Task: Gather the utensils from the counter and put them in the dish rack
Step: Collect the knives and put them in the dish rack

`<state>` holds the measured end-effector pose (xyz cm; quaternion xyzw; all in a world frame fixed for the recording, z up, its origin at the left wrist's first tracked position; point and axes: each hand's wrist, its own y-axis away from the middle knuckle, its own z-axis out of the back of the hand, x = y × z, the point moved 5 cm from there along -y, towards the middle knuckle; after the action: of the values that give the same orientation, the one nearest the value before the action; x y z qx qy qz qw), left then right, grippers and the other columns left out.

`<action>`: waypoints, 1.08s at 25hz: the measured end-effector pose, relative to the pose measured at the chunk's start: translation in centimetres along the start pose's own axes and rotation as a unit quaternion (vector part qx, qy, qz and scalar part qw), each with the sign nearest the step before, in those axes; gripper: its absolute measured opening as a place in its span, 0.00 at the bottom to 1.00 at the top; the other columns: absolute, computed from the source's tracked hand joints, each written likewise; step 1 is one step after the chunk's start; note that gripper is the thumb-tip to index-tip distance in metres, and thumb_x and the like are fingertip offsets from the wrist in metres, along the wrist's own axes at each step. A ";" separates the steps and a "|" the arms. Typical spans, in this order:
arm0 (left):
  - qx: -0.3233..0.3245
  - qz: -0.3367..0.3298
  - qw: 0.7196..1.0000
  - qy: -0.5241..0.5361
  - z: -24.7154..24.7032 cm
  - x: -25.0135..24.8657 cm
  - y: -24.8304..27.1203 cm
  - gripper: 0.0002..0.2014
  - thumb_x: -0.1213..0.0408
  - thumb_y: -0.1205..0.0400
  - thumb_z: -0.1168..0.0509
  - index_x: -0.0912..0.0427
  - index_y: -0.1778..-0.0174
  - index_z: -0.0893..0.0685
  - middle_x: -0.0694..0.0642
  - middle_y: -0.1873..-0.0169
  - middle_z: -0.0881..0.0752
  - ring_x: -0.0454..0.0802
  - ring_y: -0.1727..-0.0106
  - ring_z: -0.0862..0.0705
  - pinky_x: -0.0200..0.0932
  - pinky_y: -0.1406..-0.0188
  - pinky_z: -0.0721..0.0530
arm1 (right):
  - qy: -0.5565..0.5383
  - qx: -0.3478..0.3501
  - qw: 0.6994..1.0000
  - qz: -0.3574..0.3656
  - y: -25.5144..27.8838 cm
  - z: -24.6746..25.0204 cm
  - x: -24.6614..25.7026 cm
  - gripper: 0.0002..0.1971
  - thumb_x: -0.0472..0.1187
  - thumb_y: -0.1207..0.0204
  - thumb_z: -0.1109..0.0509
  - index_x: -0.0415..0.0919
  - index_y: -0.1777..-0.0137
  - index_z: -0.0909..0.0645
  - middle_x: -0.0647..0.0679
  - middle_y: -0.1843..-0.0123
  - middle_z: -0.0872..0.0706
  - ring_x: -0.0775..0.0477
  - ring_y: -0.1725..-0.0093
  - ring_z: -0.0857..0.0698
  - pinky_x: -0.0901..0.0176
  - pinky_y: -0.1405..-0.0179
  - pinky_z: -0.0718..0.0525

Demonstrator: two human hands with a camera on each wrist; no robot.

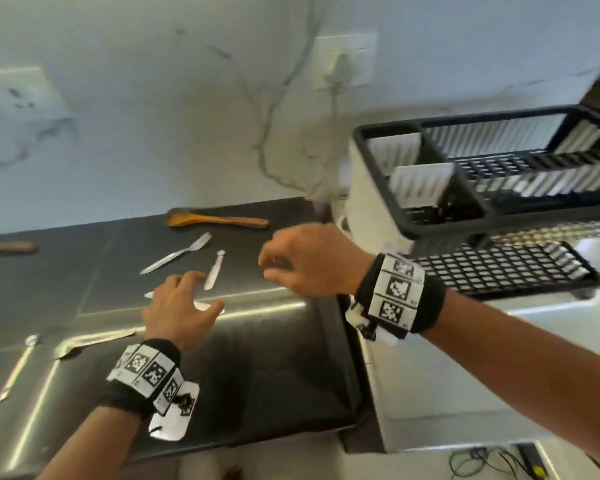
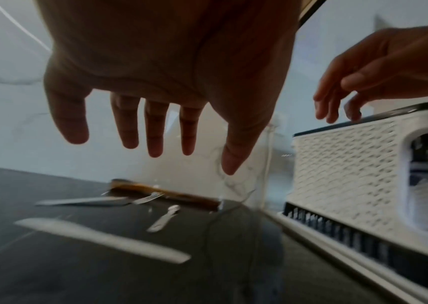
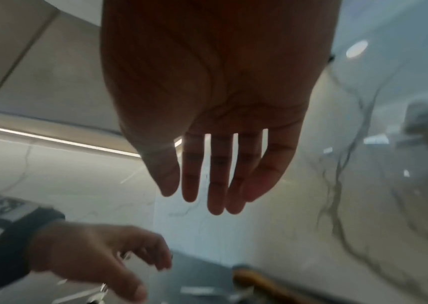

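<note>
Several utensils lie on the dark counter [image 1: 84, 265]. A wooden spoon [image 1: 217, 220] rests near the wall, with a metal fork [image 1: 177, 252] and a small pale spoon [image 1: 215, 270] in front of it. My left hand [image 1: 187, 299] hovers spread and empty just over a pale knife [image 2: 103, 239]. My right hand [image 1: 274, 266] hangs in the air left of the dish rack [image 1: 371, 202], its fingers loose and holding nothing. In the wrist views, the left hand [image 2: 155, 144] and the right hand [image 3: 207, 195] each show a bare palm. The rack's cutlery compartments look empty.
More utensils lie at the counter's left: a spoon [image 1: 94, 339], a long pale piece [image 1: 18, 367] and a wooden handle [image 1: 7, 246]. A wall socket with a cord [image 1: 340, 67] sits behind the rack. The rack's lower tray [image 1: 499, 268] juts toward me.
</note>
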<state>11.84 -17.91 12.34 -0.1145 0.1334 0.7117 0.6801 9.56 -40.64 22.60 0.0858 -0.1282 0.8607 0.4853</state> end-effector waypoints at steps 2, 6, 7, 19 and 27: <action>0.029 0.037 0.999 -0.019 -0.5 6.1 -0.6 0.29 0.42 0.29 0.28 0.44 0.33 0.24 0.54 0.32 0.23 0.59 0.28 0.26 0.66 0.34 0.24 | -0.025 0.071 0.996 -0.043 -3.2 -5.9 0.7 0.14 0.57 0.21 0.35 0.58 0.39 0.16 0.56 0.45 0.14 0.50 0.44 0.15 0.52 0.49 0.17; 0.068 0.078 0.994 -0.035 0.2 17.1 -3.4 0.32 0.41 0.31 0.27 0.45 0.32 0.24 0.53 0.31 0.23 0.57 0.28 0.26 0.63 0.34 0.23 | -0.037 0.154 0.979 -0.127 -10.8 -15.3 2.4 0.16 0.56 0.23 0.33 0.58 0.36 0.17 0.54 0.39 0.14 0.46 0.39 0.15 0.50 0.44 0.19; 0.073 0.078 0.994 -0.035 0.2 19.2 -4.3 0.32 0.41 0.32 0.27 0.45 0.32 0.24 0.52 0.32 0.23 0.57 0.28 0.26 0.61 0.34 0.23 | -0.037 0.174 0.973 -0.145 -12.5 -17.1 2.8 0.16 0.56 0.23 0.32 0.58 0.37 0.17 0.53 0.38 0.14 0.46 0.39 0.15 0.50 0.43 0.19; 0.168 -0.046 0.982 -0.078 -1.2 25.2 -8.0 0.37 0.38 0.32 0.27 0.44 0.27 0.26 0.50 0.29 0.27 0.56 0.28 0.29 0.56 0.32 0.24 | -0.016 0.225 0.935 -0.274 -18.7 -23.8 5.3 0.15 0.49 0.32 0.23 0.58 0.45 0.16 0.56 0.50 0.13 0.45 0.45 0.13 0.52 0.49 0.19; 0.185 -0.071 0.977 -0.078 -0.8 25.2 -8.2 0.34 0.37 0.30 0.29 0.46 0.30 0.24 0.51 0.33 0.27 0.56 0.30 0.29 0.56 0.40 0.20 | -0.005 0.274 0.913 -0.303 -16.2 -23.2 5.5 0.17 0.41 0.29 0.25 0.52 0.41 0.21 0.51 0.47 0.17 0.47 0.52 0.18 0.53 0.52 0.18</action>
<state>18.76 5.73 2.67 0.0601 0.2009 0.6311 0.7468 20.10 -21.08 4.27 0.2540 0.1426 0.6735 0.6793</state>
